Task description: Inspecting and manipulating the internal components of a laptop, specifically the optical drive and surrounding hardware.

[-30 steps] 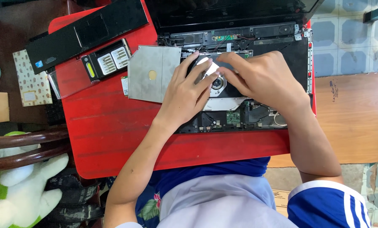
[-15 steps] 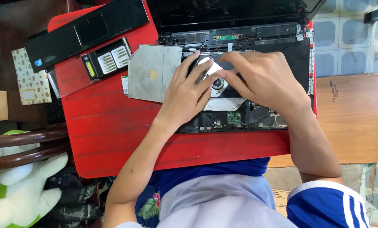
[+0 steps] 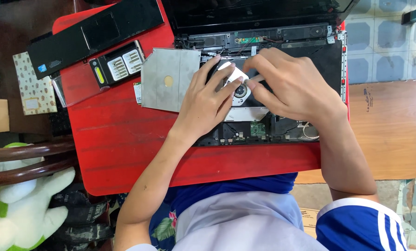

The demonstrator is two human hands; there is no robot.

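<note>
Both hands work inside an opened laptop (image 3: 282, 83) on a red table (image 3: 124, 139): the left hand (image 3: 205, 104) and the right hand (image 3: 291, 86) pinch a white piece (image 3: 233, 74) (perhaps tape) over the fan (image 3: 240, 91). A grey metal drive (image 3: 168, 83) lies beside them.

light: bright, even daylight | shadows: soft | glare: slight | focus: sharp

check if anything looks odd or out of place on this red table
The laptop lies opened up, its circuit boards and wires bare. Its black cover panel sits askew at the red table's far corner, overhanging the edge, and a grey metal drive lies loose beside the left hand.
</note>
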